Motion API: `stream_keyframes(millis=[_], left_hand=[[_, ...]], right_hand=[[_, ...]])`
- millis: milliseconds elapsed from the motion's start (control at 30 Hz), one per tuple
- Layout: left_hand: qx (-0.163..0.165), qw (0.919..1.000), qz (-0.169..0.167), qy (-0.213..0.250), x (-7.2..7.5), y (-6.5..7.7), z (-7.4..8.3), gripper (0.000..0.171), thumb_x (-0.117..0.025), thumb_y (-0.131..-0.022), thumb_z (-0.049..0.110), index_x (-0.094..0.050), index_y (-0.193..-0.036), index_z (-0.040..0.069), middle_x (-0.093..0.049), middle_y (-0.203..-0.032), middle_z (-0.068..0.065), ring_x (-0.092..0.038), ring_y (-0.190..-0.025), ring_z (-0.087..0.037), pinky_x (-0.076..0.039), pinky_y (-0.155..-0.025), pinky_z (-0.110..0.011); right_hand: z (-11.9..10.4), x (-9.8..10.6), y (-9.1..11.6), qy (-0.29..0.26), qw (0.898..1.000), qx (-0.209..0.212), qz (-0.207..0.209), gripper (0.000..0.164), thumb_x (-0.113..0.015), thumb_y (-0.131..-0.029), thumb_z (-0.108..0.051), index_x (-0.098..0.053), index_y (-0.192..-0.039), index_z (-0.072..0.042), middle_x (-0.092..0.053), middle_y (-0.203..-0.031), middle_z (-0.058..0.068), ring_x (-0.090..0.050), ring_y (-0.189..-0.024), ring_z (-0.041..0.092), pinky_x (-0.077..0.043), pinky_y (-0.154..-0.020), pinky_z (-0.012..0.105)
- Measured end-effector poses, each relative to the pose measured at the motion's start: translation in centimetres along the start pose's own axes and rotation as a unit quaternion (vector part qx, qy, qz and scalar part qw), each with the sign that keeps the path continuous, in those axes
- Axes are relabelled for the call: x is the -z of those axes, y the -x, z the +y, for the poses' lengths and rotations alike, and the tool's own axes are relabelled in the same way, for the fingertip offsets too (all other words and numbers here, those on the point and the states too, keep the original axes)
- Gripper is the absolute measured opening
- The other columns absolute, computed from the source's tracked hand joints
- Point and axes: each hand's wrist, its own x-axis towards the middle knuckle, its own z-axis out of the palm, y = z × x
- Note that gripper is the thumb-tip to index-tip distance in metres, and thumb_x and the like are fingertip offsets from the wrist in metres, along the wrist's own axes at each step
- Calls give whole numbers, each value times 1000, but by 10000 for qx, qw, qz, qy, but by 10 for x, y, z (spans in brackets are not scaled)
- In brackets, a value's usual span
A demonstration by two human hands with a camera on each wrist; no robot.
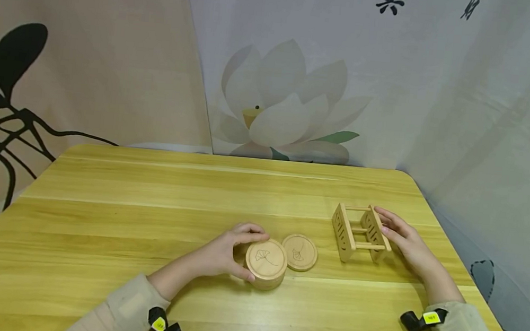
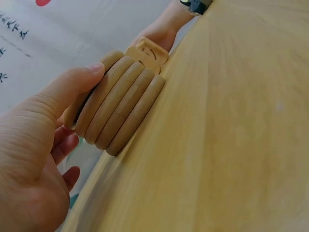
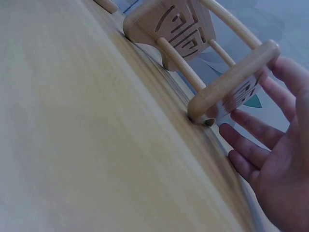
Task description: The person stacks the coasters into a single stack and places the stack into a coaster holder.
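The fingers [image 3: 256, 128] touch the near side of a wooden rack [image 3: 235, 81]. Left of them stretches the pale table [image 3: 91, 125].

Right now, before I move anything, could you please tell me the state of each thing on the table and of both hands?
Stack of round wooden discs: upright on the table, ginkgo-leaf design facing up.
Single disc: lying flat beside the stack, design up.
Wooden rack: standing, nothing between its side panels.
Left hand: thumb and fingers around the stack's upper part.
Right hand: fingers extended, touching the rack's right panel.
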Motion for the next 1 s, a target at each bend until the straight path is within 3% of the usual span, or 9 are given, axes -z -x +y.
stream_keyframes(millis=[633,867,1000], left_hand=[[-8,9999,37,-138,0,0,-4,86,-90,-63,26,-52,-138,7,-41,-140,-10,-31,-130,-23,-20,-108,-52],[-81,9995,47,-302,1,-1,-4,89,-91,-61,29,-51,-138,9,-44,-136,3,-33,-128,-21,-23,-107,-53],[-43,9998,42,-184,3,-1,-5,89,-90,-64,29,-48,-140,10,-42,-138,1,-34,-129,-24,-22,-106,-58]], right_hand=[[-1,0,0,40,10000,-19,19,48,-42,-103,-13,-31,-150,-6,-45,-136,17,-49,-115,2,-38,-92,14],[-1,0,0,99,9999,-70,25,48,-42,-103,-13,-31,-150,-6,-43,-136,23,-49,-114,2,-38,-91,14],[-1,-1,0,122,9999,-104,19,48,-42,-104,-14,-31,-150,-7,-43,-137,23,-49,-114,2,-37,-92,13]])
